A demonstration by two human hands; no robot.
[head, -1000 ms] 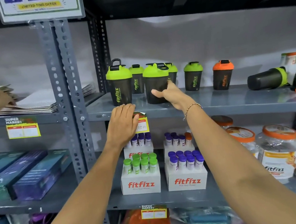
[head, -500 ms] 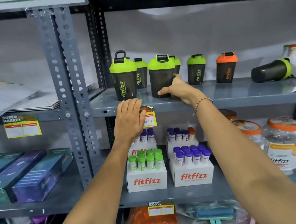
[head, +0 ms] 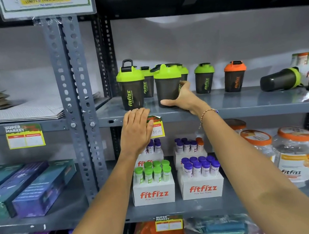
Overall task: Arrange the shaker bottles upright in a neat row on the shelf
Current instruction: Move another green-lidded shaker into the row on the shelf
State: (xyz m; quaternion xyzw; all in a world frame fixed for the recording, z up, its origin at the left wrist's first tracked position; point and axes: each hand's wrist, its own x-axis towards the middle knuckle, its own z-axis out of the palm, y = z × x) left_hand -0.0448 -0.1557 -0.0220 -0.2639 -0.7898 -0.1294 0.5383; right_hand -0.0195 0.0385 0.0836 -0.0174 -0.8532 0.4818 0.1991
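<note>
two hands are up at the shelf (head: pixel 227 107): the right hand (head: pixel 183 99) wraps a standing green-lid shaker bottle (head: pixel 167 85), maybe loosely, and the left hand (head: pixel 137 131) lies flat on the shelf edge.

The right hand (head: pixel 183 98) has slid lower around the green-lidded shaker bottle (head: pixel 167 85) at the shelf (head: pixel 226 105) front: a second ago its thumb pointed up along the bottle's side, and now the thumb wraps the base while the fingers curl behind it. The bottle's lid flap, seen closed half a second ago, now appears raised at the left. The other person's hand at the far left is gone from view.
</note>
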